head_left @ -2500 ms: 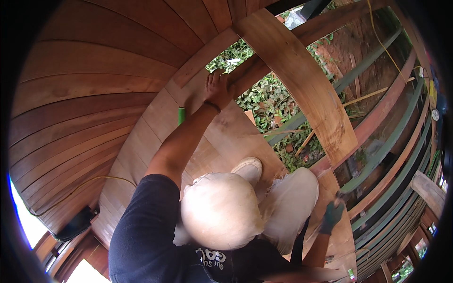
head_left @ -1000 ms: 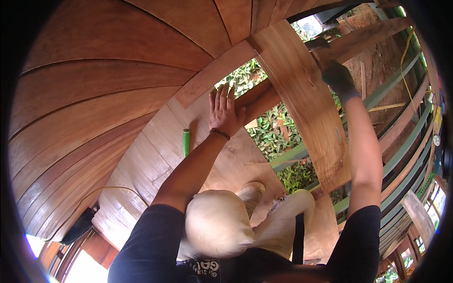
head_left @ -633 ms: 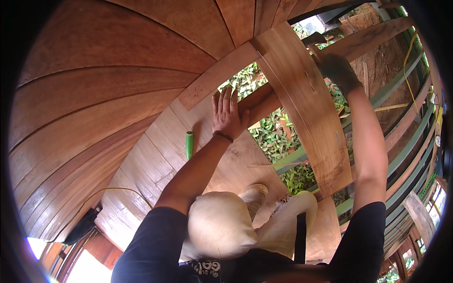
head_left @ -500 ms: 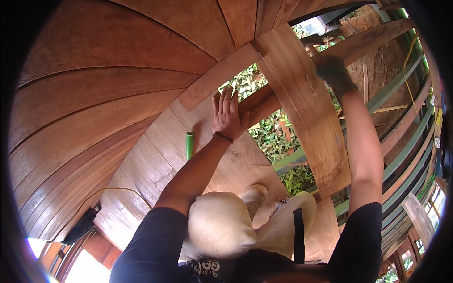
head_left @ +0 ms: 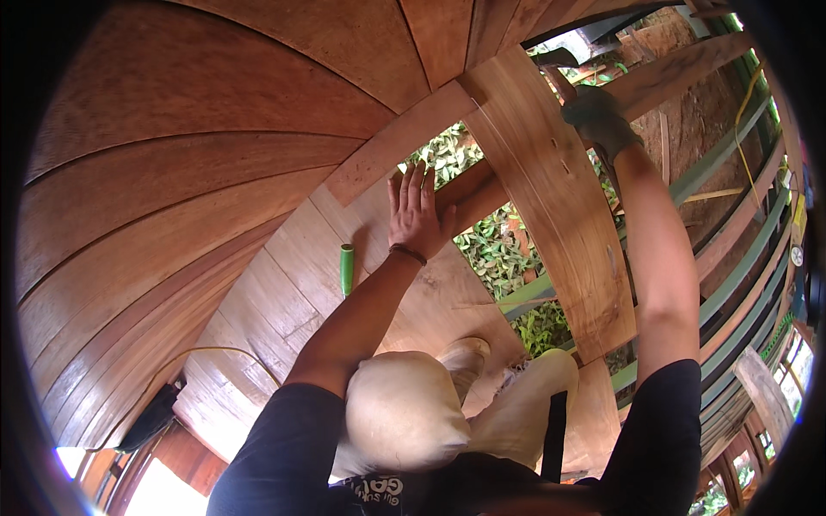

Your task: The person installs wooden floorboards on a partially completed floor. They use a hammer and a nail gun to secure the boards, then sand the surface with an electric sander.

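Note:
My left hand [head_left: 417, 215] lies flat with its fingers stretched out, at the edge of the laid floorboards [head_left: 391, 297] beside the gap. My right hand [head_left: 600, 120] wears a dark glove and is closed round a hammer [head_left: 561, 84], whose dark head is just past the far right edge of a wide loose plank [head_left: 551, 193]. This plank lies across the joists, its far end against a shorter board [head_left: 404, 142]. By my left forearm, a green handle [head_left: 347, 268] rests on the floorboards; what it belongs to is hidden.
A brown joist [head_left: 473, 193] crosses the gap, with green leaves [head_left: 503, 249] below. Several green and brown joists [head_left: 731, 185] run along the right over bare soil. A wooden plank wall [head_left: 198, 181] rises at the left. A yellow cord [head_left: 215, 349] trails on the floor.
My right hand has shifted slightly left with the hammer, whose head now shows beyond the plank's edge. My left hand stays in place.

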{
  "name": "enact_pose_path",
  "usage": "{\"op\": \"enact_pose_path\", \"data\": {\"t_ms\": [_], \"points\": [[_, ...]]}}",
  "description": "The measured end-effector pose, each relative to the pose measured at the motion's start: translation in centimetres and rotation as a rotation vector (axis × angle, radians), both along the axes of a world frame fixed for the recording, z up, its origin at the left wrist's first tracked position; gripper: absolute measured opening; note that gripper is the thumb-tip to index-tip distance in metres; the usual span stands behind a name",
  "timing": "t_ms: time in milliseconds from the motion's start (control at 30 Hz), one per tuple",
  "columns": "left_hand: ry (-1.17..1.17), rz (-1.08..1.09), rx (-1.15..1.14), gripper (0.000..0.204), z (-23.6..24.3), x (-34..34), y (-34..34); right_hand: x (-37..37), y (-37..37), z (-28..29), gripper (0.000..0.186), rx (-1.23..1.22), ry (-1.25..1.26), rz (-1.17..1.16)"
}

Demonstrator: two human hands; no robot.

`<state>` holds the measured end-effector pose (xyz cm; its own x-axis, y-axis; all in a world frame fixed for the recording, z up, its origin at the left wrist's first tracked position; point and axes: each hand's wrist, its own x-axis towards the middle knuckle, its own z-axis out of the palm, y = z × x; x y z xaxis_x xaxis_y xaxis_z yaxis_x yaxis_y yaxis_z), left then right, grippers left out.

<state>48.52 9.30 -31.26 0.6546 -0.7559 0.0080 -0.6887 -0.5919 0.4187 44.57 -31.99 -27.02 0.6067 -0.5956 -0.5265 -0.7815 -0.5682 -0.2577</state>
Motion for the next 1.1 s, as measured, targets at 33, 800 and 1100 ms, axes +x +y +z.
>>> {"op": "enact_pose_path", "data": {"t_ms": [33,800,1100], "points": [[0.003,-0.002,-0.002,0.081,0.0,0.0,0.0,0.0,-0.1,-0.3,0.042,-0.005,0.007,0.026],[-0.348,-0.027,-0.041,0.068,-3.6,-1.3,-3.5,-38.5,13.8,10.2,0.051,-0.192,-0.277,-0.366],[-0.328,-0.152,0.221,0.062,-2.7,-4.9,-8.2,-67.5,26.8,19.1,0.051,-0.024,0.26,-1.142]]}}
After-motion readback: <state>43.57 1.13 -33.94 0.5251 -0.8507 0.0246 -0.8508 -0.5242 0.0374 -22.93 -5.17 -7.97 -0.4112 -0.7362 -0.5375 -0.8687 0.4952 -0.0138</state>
